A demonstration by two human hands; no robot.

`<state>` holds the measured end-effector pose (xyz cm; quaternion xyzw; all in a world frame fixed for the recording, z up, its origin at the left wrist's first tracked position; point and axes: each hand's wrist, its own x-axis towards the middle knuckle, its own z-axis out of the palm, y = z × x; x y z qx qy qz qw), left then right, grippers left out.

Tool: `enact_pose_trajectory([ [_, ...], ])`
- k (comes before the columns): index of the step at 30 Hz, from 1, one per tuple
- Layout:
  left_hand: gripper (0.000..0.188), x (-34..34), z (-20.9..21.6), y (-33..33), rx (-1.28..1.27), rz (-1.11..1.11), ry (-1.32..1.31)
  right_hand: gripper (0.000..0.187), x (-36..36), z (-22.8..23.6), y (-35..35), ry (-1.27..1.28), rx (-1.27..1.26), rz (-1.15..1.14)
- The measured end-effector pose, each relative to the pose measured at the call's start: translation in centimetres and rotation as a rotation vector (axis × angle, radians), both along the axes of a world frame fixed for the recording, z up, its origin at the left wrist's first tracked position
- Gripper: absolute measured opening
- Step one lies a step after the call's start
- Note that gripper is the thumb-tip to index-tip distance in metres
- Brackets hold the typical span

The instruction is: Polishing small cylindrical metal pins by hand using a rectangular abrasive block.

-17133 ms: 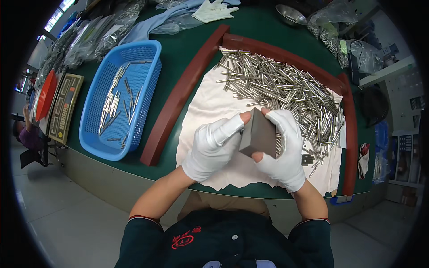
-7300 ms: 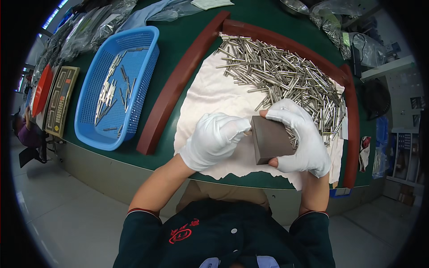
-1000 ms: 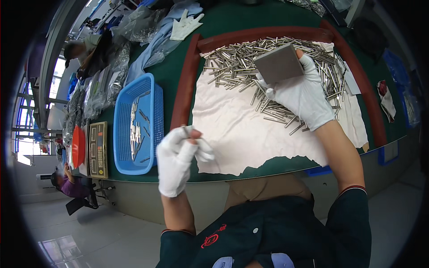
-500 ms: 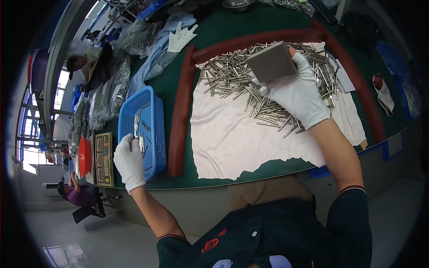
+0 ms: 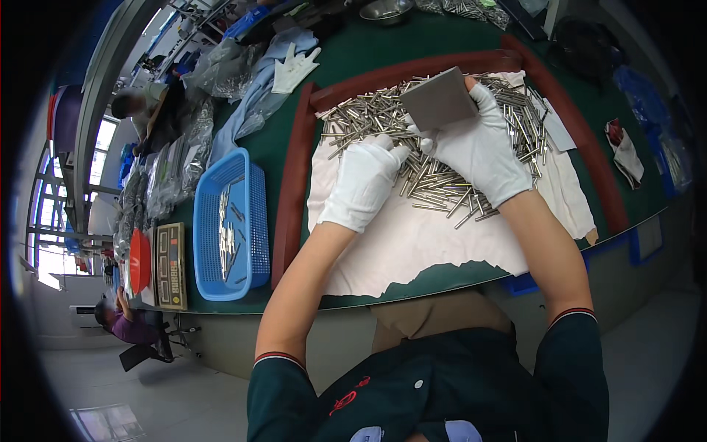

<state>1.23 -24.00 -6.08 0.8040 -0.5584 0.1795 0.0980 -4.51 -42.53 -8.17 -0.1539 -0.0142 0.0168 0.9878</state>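
Observation:
My right hand (image 5: 482,158), in a white glove, is closed round the edge of a flat grey square block (image 5: 440,101) and holds it tilted above a heap of shiny metal pins (image 5: 431,180). My left hand (image 5: 362,180), also gloved in white, is at the left part of the heap with its fingers bent together. Whatever those fingers pinch is hidden. Under the pins lies a white cloth (image 5: 368,261) with a ragged near edge. Left of it stands a blue plastic basket (image 5: 258,221) with some pins (image 5: 227,236) lying inside.
Dark red bars (image 5: 294,184) border the cloth at left, back and right. A scale (image 5: 171,265) and an orange-red dish (image 5: 140,259) sit left of the basket. An empty glove (image 5: 294,68) and a metal bowl (image 5: 387,9) lie farther back. Two people are at the far left.
My left hand has left the basket and moved right to the heap of pins. My right hand still holds the grey block in nearly the same place.

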Motion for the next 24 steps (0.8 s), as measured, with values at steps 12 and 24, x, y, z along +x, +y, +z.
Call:
enact_pose_trajectory([
  [12, 0.014, 1.5, -1.2, -1.5, 0.149, -0.111, -0.127, 0.039, -0.1, 0.0, 0.0, -0.081, 0.067, 0.048],
  [24, 0.009, 0.7, 0.2, 3.3, 0.169, 0.225, 0.054, 0.039, -0.1, 0.2, 0.1, 0.000, 0.022, 0.024],
])
